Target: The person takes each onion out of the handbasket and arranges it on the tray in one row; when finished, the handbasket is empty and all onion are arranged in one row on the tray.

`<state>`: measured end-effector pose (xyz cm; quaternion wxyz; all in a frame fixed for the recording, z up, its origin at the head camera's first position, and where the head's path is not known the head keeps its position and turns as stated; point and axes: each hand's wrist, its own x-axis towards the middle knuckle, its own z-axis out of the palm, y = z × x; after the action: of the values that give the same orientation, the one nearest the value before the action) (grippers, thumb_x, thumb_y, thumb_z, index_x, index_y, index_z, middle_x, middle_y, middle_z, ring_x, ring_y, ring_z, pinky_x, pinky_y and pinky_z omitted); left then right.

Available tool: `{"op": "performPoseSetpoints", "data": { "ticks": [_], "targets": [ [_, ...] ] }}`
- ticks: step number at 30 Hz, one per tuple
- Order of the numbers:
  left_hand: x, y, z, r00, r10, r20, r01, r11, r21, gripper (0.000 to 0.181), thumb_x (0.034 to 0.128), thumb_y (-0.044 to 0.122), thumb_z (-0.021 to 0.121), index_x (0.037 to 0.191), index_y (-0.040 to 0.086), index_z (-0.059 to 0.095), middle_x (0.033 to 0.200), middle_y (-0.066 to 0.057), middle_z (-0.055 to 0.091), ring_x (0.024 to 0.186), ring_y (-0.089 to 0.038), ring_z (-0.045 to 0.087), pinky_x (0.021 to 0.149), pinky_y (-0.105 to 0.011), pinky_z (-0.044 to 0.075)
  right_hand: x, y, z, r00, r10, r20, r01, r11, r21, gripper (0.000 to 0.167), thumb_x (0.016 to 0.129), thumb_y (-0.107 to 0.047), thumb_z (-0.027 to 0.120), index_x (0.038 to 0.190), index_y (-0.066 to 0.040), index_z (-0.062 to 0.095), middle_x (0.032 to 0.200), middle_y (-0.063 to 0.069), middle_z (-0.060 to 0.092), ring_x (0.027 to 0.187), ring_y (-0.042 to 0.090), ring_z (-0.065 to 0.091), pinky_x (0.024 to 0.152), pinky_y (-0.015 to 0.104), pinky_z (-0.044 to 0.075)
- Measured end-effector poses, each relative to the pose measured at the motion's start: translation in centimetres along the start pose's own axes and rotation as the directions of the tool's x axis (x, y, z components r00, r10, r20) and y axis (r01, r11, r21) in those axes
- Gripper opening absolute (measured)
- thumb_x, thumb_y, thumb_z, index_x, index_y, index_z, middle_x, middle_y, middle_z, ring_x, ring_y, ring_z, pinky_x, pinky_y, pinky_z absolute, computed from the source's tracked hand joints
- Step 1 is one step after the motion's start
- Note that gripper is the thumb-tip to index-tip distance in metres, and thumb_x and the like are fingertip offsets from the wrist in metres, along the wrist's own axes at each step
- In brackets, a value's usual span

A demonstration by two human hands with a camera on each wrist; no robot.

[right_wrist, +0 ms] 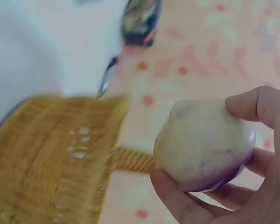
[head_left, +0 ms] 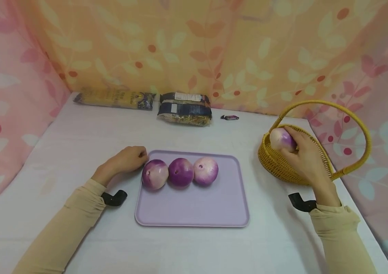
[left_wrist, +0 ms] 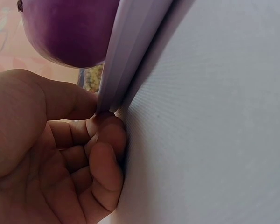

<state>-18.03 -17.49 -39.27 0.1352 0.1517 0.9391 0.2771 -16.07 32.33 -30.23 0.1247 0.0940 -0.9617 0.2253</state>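
Observation:
My right hand (head_left: 305,158) grips a white and purple turnip (head_left: 280,139) at the opening of a yellow wicker basket (head_left: 276,165) with a tall handle. In the right wrist view, thumb and fingers wrap the turnip (right_wrist: 203,144), with the basket wall beside it. My left hand (head_left: 130,160) is at the far left corner of a lilac tray (head_left: 194,209). The left wrist view has its thumb and curled fingers pinching the tray's rim (left_wrist: 123,51). Three turnips stand in a row along the tray's back: a mottled one (head_left: 155,175), a deep purple one (head_left: 181,172), a paler one (head_left: 206,171).
At the table's back lie a long pack of pasta (head_left: 115,99), a dark printed food packet (head_left: 185,109) and a small wrapped candy (head_left: 229,117). Patterned curtains (head_left: 194,49) border the white tabletop (head_left: 194,251) at the back and sides.

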Motion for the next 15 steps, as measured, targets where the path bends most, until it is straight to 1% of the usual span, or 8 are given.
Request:
{"op": "performPoseSetpoints", "data": {
  "ticks": [2, 4, 5, 7, 9, 11, 13, 15],
  "targets": [
    [-0.1, 0.1, 0.0, 1.0, 0.002, -0.002, -0.002, 1.0, -0.003, 0.018, 0.0952, 0.016, 0.049, 0.08, 0.008, 0.057, 0.072, -0.004, 0.053, 0.072, -0.018, 0.05, 0.063, -0.027, 0.038, -0.1, -1.2, 0.0, 0.999, -0.048, -0.017, 0.048, 0.999, 0.015, 0.06, 0.088, -0.019, 0.065, 0.144, -0.009, 0.045, 0.139, 0.026, 0.048, 0.123, 0.043, 0.047, 0.099, 0.062, 0.039],
    [-0.1, 0.1, 0.0, 1.0, 0.004, -0.004, -0.004, 1.0, -0.002, 0.018, 0.0951, 0.016, 0.049, 0.081, 0.008, 0.057, 0.073, -0.004, 0.053, 0.072, -0.018, 0.05, 0.064, -0.027, 0.037, -0.2, -2.2, 0.0, 0.995, -0.094, -0.032, 0.095, 0.995, 0.026, 0.06, 0.085, -0.015, 0.069, 0.142, -0.009, 0.049, 0.136, 0.024, 0.051, 0.117, 0.04, 0.05, 0.097, 0.044, 0.047],
    [-0.1, 0.1, 0.0, 1.0, 0.004, -0.004, -0.004, 1.0, -0.001, 0.018, 0.0951, 0.016, 0.049, 0.081, 0.008, 0.057, 0.073, -0.004, 0.053, 0.072, -0.018, 0.05, 0.064, -0.027, 0.037, -0.3, -2.7, 0.0, 0.992, -0.118, -0.034, 0.119, 0.992, 0.033, 0.061, 0.084, -0.012, 0.07, 0.141, -0.009, 0.05, 0.134, 0.023, 0.052, 0.115, 0.039, 0.051, 0.095, 0.033, 0.048],
    [-0.2, 0.1, 0.0, 1.0, 0.004, -0.004, -0.004, 1.0, 0.002, 0.018, 0.0951, 0.017, 0.049, 0.081, 0.008, 0.057, 0.073, -0.004, 0.053, 0.072, -0.018, 0.05, 0.064, -0.028, 0.037, -0.4, -3.4, 0.2, 0.986, -0.164, -0.023, 0.165, 0.986, 0.039, 0.061, 0.082, -0.009, 0.073, 0.139, -0.009, 0.053, 0.132, 0.02, 0.054, 0.113, 0.036, 0.054, 0.089, 0.012, 0.043],
    [-0.2, 0.1, 0.1, 1.0, 0.001, -0.002, -0.001, 1.0, 0.001, 0.018, 0.0952, 0.017, 0.049, 0.081, 0.008, 0.056, 0.073, -0.004, 0.053, 0.072, -0.018, 0.05, 0.064, -0.028, 0.037, -0.6, -3.9, 0.5, 0.979, -0.206, 0.001, 0.206, 0.978, 0.041, 0.061, 0.08, -0.009, 0.075, 0.137, -0.011, 0.055, 0.132, 0.017, 0.055, 0.113, 0.034, 0.055, 0.086, 0.001, 0.033],
    [-0.1, 0.1, 0.1, 1.0, 0.0, -0.003, 0.0, 1.0, 0.0, 0.018, 0.0952, 0.017, 0.049, 0.08, 0.009, 0.056, 0.072, -0.004, 0.053, 0.072, -0.018, 0.05, 0.064, -0.027, 0.037, -0.8, -4.2, 1.0, 0.968, -0.247, 0.033, 0.246, 0.968, 0.05, 0.06, 0.078, -0.01, 0.076, 0.135, -0.012, 0.057, 0.132, 0.017, 0.055, 0.115, 0.034, 0.056, 0.092, 0.009, 0.042],
    [-0.1, 0.0, 0.0, 1.0, 0.002, -0.004, -0.002, 1.0, -0.001, 0.019, 0.0952, 0.017, 0.049, 0.08, 0.009, 0.056, 0.072, -0.004, 0.053, 0.072, -0.018, 0.05, 0.064, -0.027, 0.037, -1.1, -4.5, 1.6, 0.957, -0.282, 0.074, 0.28, 0.959, 0.045, 0.058, 0.079, -0.015, 0.078, 0.134, -0.014, 0.058, 0.134, 0.017, 0.055, 0.118, 0.036, 0.056, 0.096, 0.027, 0.05],
    [0.0, 0.0, 0.0, 1.0, 0.003, -0.006, -0.003, 1.0, -0.002, 0.019, 0.0952, 0.016, 0.049, 0.079, 0.009, 0.056, 0.073, -0.004, 0.053, 0.072, -0.017, 0.05, 0.064, -0.027, 0.037, -1.3, -4.7, 2.3, 0.944, -0.307, 0.119, 0.303, 0.952, 0.054, 0.056, 0.081, -0.018, 0.079, 0.133, -0.016, 0.059, 0.134, 0.018, 0.054, 0.12, 0.038, 0.055, 0.095, 0.046, 0.051]
  ]
}}
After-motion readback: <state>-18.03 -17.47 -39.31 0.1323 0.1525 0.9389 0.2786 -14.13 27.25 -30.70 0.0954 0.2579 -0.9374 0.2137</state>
